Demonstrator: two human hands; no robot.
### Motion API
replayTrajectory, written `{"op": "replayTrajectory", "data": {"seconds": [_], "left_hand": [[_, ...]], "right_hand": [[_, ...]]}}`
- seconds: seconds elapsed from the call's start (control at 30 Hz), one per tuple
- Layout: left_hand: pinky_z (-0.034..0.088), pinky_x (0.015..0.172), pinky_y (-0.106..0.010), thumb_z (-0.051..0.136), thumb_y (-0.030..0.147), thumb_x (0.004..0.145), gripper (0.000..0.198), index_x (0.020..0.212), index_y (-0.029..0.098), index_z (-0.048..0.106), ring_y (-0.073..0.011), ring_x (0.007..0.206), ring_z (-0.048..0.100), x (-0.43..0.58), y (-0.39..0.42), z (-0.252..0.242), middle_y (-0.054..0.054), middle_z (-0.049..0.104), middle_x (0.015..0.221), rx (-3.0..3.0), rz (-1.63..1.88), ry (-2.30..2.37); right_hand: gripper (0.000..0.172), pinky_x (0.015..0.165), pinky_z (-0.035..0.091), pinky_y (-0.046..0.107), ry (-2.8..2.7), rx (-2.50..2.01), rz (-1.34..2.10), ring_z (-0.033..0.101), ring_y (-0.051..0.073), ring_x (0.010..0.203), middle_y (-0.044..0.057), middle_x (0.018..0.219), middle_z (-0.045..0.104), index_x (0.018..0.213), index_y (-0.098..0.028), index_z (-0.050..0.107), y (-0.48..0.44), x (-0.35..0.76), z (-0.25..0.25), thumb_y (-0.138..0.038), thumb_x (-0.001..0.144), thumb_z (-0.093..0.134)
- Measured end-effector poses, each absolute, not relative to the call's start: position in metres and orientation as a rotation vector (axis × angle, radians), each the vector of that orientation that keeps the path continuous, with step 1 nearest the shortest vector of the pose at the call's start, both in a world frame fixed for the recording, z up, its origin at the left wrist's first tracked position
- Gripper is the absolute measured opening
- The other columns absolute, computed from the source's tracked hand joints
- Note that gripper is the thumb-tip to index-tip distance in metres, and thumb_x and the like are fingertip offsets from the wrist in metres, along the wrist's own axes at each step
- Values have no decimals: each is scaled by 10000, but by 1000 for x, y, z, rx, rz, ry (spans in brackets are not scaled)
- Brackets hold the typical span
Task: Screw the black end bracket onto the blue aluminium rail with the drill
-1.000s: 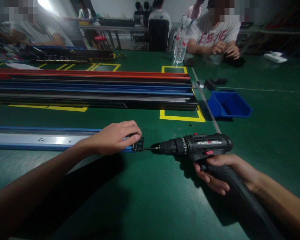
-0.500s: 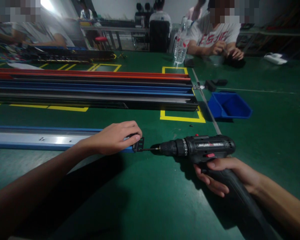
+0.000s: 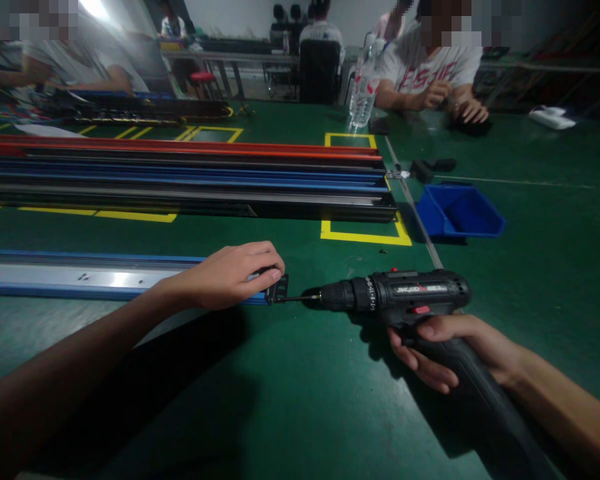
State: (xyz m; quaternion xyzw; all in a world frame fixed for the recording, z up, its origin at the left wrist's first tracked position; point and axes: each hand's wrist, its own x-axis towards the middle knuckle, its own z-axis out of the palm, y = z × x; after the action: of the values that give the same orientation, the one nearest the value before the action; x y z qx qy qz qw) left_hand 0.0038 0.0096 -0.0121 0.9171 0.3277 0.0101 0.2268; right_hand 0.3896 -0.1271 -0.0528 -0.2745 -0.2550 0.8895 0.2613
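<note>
Two bare hands work near the front edge of the green worktop (image 3: 300, 413). The right hand (image 3: 447, 350) is wrapped around the grip of a black cordless drill-driver (image 3: 405, 297), fingers curled closed about the handle, with the tool lying level and its thin bit (image 3: 295, 298) pointing left. The bit tip meets a small black plastic end bracket (image 3: 279, 289), which sits at the right end of a long silver aluminium rail with blue edges (image 3: 80, 277); that rail runs along the worktop toward its left edge. The left hand (image 3: 230, 275) lies palm-down over the rail's end, fingers together and bent, fingertips pressing the bracket from above.

To drive this fastener well, I judge the bit should stay in line with the rail's length, the left hand should hold the bracket flush against the rail end with fingertips kept clear of the bit, and the push should be steady and straight so the tip does not slip out.

Further back, a tiny dark screw (image 3: 381, 251) lies loose beside a yellow tape outline (image 3: 365, 237). Beyond it, a stack of long red, blue and black profiles (image 3: 180, 177) spans the middle, with a blue plastic bin (image 3: 457, 212) to its right. Near the far edge stands a clear plastic water bottle (image 3: 363, 90), and other people sit at work there.
</note>
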Motion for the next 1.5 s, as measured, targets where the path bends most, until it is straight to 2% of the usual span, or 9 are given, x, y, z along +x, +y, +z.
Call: {"op": "replayTrajectory", "data": {"seconds": [0.57,0.87,1.13,1.5], "left_hand": [[464,933,-353,377,463,1118,415,1184,237,719,-224,1098,640,4,10,-11,-60,666,1209,2533,26,894],[469,924,-342,386,448,1116,404,1169,229,722,-224,1087,649,4,9,-11,-63,678,1196,2548,48,887],[461,926,-355,381,449,1119,399,1170,235,714,-224,1095,638,4,9,-11,-62,670,1204,2535,26,901],[463,922,-350,381,448,1118,403,1175,235,719,-222,1091,642,4,11,-12,-62,676,1204,2540,31,894]], "right_hand": [[362,559,563,213,-692,-809,2399,590,63,502,92,916,741,1132,-57,779,-128,390,-53,-353,928,735],[356,538,509,196,-724,-792,2379,526,44,495,89,923,715,1149,-77,786,-131,390,-56,-351,925,742],[407,528,518,180,-773,-745,2387,546,46,488,214,1083,797,1230,-68,788,-128,387,-53,-356,950,725],[349,529,529,173,-750,-789,2379,535,37,473,121,923,754,1133,-82,813,-130,390,-54,-389,979,748]]}}
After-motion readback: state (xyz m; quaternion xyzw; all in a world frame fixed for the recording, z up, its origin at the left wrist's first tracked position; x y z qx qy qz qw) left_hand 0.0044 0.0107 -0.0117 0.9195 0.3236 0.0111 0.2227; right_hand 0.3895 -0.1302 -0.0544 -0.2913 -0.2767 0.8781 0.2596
